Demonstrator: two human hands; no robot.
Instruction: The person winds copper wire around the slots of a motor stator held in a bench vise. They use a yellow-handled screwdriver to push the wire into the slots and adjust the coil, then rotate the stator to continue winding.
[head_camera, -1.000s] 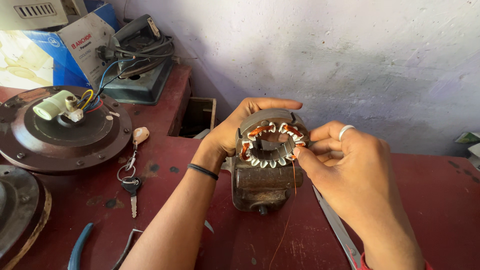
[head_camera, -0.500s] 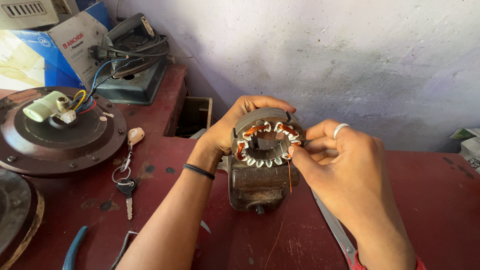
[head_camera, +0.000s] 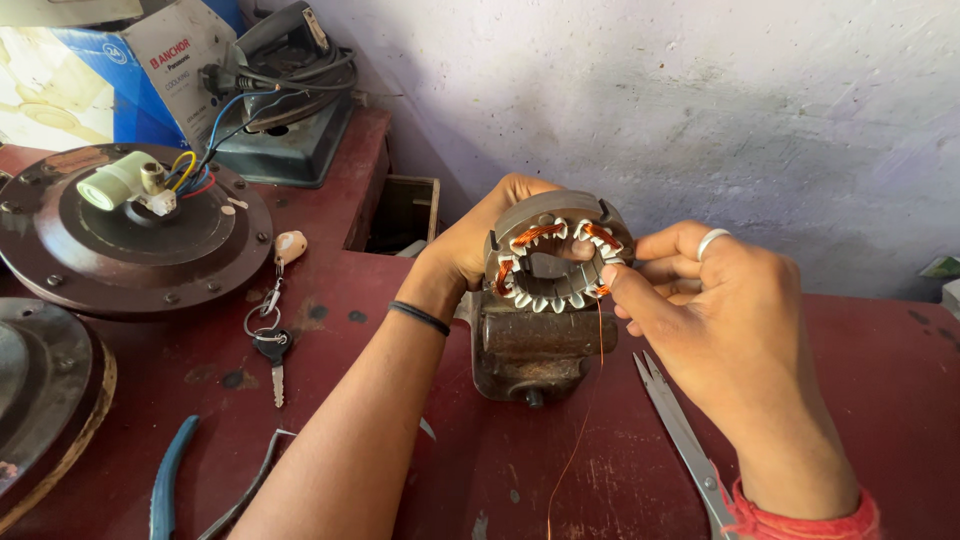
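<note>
Stator ring (head_camera: 555, 262) between hands: left (head_camera: 478, 245) gripping it, right (head_camera: 700, 310) pinching copper wire (head_camera: 598, 330).

L hand (head_camera: 470, 250) cupped, fingers curled, R hand (head_camera: 700, 320) pinching, thumb+index tips together

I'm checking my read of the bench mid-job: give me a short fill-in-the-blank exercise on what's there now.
1. The left hand steadies the ring-shaped stator from the ____ side.
2. The right hand pinches a thin ____-coloured wire that hangs down from the stator.
3. A key lies on the ____ table.
4. The right hand wears a ____ on one finger.

Missing words: left; copper; red; ring
</note>
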